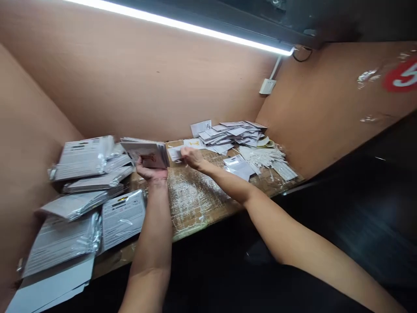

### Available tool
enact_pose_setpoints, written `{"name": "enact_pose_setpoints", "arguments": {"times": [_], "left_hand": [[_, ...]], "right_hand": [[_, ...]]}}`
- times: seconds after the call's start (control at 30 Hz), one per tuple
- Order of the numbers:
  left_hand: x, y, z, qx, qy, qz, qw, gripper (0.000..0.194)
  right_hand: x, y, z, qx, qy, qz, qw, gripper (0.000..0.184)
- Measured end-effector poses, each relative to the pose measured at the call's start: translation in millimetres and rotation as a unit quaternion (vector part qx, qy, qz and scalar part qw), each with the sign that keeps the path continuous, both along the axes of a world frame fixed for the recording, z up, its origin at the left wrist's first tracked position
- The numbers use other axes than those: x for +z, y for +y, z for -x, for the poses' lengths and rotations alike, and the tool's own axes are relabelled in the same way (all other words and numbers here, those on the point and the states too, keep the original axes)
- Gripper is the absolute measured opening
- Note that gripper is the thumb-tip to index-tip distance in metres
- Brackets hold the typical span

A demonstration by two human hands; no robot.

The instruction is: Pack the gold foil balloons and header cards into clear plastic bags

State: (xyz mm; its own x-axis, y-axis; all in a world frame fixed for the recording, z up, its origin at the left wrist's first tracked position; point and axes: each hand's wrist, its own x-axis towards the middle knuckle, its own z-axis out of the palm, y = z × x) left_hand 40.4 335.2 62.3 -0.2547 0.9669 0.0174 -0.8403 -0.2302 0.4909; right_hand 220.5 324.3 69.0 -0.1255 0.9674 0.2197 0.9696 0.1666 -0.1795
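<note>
My left hand (151, 172) is wrapped under a stack of printed cards (148, 155), held tilted above the left part of the worktop. The front card shows an orange-brown figure too small to make out. To the right of the stack, my right hand (193, 157) is closed, its fingers pinching a small white card (176, 153). Just behind that hand lies a white card with a yellow-orange mark (193, 143). A loose white card (238, 167) rests on the worktop further right.
Plastic-wrapped card packs (84, 158) are piled at the left, with flat white sheets (61, 282) at the front. Loose cards (233, 132) are heaped at the back right, beside white strips (267, 157). Wooden walls enclose the tape-covered worktop (192, 204); a lamp (182, 24) runs above.
</note>
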Motion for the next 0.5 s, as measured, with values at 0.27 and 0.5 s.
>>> {"name": "enact_pose_setpoints", "arguments": {"times": [0.27, 0.5], "left_hand": [[14.8, -69.1, -78.6, -0.245, 0.039, 0.06, 0.967, 0.03], [-48.0, -224.3, -112.8, -0.401, 0.162, 0.267, 0.861, 0.038]], "right_hand": [[-61.7, -224.6, -131.7, -0.318, 0.396, -0.113, 0.854, 0.018], [-16.4, -208.0, -202.0, -0.316, 0.075, 0.034, 0.945, 0.045]]}}
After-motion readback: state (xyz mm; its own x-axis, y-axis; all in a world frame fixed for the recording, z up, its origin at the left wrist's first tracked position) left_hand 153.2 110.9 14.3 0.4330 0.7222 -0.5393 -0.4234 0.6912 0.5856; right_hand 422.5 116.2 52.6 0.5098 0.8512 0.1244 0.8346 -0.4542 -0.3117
